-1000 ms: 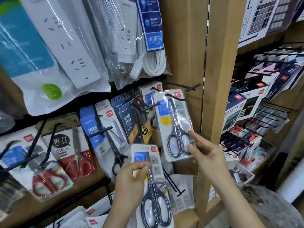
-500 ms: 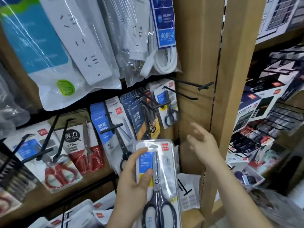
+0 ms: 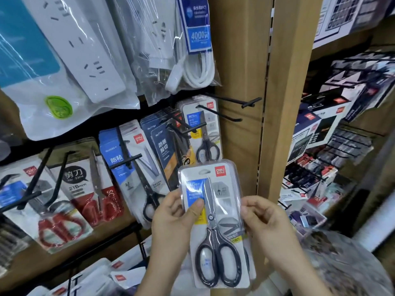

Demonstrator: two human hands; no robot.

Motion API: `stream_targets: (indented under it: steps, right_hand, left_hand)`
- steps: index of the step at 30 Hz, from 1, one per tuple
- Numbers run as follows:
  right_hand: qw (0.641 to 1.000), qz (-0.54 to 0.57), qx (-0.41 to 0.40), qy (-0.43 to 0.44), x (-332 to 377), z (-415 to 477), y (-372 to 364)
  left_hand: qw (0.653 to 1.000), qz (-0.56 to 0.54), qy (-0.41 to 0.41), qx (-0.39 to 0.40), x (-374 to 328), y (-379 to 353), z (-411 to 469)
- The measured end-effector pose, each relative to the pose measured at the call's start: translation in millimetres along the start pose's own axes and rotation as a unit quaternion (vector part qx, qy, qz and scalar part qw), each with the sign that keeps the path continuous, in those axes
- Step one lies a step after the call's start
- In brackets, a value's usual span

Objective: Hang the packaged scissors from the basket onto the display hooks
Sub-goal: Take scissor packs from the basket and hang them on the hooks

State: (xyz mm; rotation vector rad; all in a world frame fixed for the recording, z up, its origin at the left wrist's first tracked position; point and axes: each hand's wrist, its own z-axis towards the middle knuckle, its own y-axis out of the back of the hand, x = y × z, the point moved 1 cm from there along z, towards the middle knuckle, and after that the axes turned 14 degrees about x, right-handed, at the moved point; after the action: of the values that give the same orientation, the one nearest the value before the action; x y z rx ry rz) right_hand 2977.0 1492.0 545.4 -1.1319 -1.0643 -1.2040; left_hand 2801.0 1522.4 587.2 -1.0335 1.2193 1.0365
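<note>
Head view: a brown display board [image 3: 239, 60] fills the middle, with a pale wooden post [image 3: 286, 103] running up its right side. Clear bags of white power strips [image 3: 74, 60] hang across the top left, and beside them hangs a bag with a coiled white cable [image 3: 196, 67]. Right of the post, shelves carry dark boxes [image 3: 316, 129] and small goods too blurred to name.

Below the bags, rows of packed scissors hang on black hooks. Red-handled pairs [image 3: 62, 223] are at far left, then blue-carded packs [image 3: 126, 165], then dark blue packs [image 3: 164, 146]. At the right end a white-carded pack [image 3: 205, 133] with black-handled scissors sits pushed back on a long hook [image 3: 222, 115] whose front part is bare. A second black arm [image 3: 235, 101] juts out just above it.

A matching pack of scissors [image 3: 215, 223] is held upright, slightly tilted, in front of the board and below the long hook. Its top edge overlaps the bottom of the white-carded pack. The left hand [image 3: 171, 218] grips its left edge, thumb pressed on the blue label and fingers curled behind. The right hand [image 3: 267, 221] pinches its right edge at mid-height between thumb and bent fingers. A small hang hole [image 3: 204, 171] shows at the top of the card, beside a red brand mark.
</note>
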Motion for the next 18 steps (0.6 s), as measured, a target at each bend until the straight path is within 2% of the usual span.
stream_targets:
  steps: [5, 9, 14, 18]
  right_hand:
    - [0.990, -0.113, -0.060, 0.055, 9.8, -7.3, -2.2]
    - [0.986, -0.134, -0.079, 0.055, 3.1, -5.3, 12.3]
    - [0.984, -0.102, -0.124, 0.071, -2.2, -3.7, 36.3]
    - [0.983, -0.086, -0.135, 0.094, 0.7, -4.1, 41.7]
  left_hand:
    - [1.000, -0.009, -0.003, -0.023, -0.6, 1.6, -1.3]
    - [0.997, -0.065, 0.006, -0.027, -2.7, 9.5, -3.7]
    - [0.996, 0.078, -0.032, -0.015, -5.9, 22.3, -8.5]
    - [0.975, 0.220, -0.026, 0.002, 5.3, 26.6, -0.5]
